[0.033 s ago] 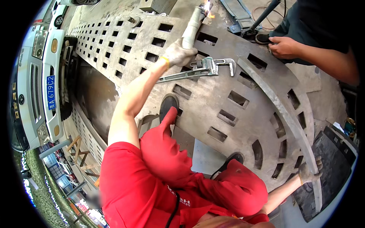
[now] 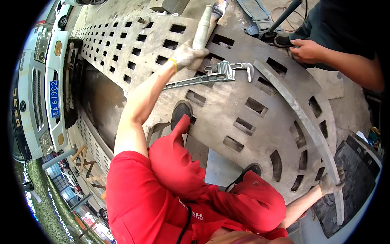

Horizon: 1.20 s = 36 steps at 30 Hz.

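My left hand (image 2: 189,56), in a pale work glove, is closed round a pale, tube-shaped tool (image 2: 202,30). The tool points away to the far side, and a bright spot shows at its far tip; I cannot make out its exact kind. Beside this hand a large pipe wrench (image 2: 219,75) lies on the slotted metal plate (image 2: 219,110), its hooked jaw to the right. At lower right my gloved right hand (image 2: 332,183) grips a long curved metal bar (image 2: 304,116) near its near end. The bar stretches across the plate toward the wrench.
A co-worker's hand (image 2: 305,51) is at upper right, near a blue floor jack (image 2: 260,18). A white truck (image 2: 38,93) stands at left beside a dark pit (image 2: 101,91). At lower right lies a dark panel (image 2: 353,179). My shoes rest around the plate's near edge.
The orange flame and sparks at the tool's far tip have shrunk to a small bright spot. My left hand has shifted very slightly; the bar and wrench look nearly unmoved.
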Each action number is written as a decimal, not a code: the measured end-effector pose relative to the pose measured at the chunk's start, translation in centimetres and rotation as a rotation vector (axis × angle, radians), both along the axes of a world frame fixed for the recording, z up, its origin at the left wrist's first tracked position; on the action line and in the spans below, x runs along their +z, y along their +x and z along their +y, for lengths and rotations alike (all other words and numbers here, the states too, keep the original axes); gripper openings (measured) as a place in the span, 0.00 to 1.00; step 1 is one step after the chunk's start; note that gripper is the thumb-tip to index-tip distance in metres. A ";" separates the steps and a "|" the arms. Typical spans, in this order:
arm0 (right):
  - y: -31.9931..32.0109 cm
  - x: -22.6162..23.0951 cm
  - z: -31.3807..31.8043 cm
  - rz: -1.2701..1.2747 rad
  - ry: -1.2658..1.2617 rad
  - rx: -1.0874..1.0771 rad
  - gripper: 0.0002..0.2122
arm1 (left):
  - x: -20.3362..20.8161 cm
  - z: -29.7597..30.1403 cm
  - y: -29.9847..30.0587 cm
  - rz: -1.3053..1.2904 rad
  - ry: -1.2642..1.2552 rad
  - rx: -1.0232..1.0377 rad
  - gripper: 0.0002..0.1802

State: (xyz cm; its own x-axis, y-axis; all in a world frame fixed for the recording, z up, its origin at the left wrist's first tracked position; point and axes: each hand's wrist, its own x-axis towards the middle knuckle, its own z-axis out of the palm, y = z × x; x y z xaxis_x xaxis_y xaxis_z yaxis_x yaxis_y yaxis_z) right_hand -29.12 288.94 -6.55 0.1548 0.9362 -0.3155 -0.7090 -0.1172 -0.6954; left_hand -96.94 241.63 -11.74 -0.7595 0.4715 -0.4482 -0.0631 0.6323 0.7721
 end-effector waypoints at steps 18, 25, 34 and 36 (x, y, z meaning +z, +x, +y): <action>-23.1 -12.9 -2.6 0.236 -0.093 0.273 0.20 | -1.6 -7.0 -7.9 -0.407 0.339 0.062 0.36; -31.2 -15.3 -8.1 0.221 -0.189 0.343 0.21 | -1.5 -6.6 -7.5 -0.376 0.316 0.072 0.34; -34.0 -15.8 -10.9 0.070 -0.294 0.636 0.23 | 0.4 -3.9 -5.0 -0.255 0.161 0.023 0.35; -33.7 -15.6 -11.1 -0.024 -0.381 0.732 0.24 | 0.0 -3.5 -4.7 -0.241 0.156 0.019 0.36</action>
State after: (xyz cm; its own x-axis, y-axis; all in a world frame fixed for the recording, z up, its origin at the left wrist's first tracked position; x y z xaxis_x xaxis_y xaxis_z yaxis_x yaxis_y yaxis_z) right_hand -62.86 277.81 -22.15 -0.4420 0.6320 -0.6366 -0.3466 -0.7749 -0.5286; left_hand -101.69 238.18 -11.73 -0.6495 0.5355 -0.5398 -0.2675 0.5036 0.8215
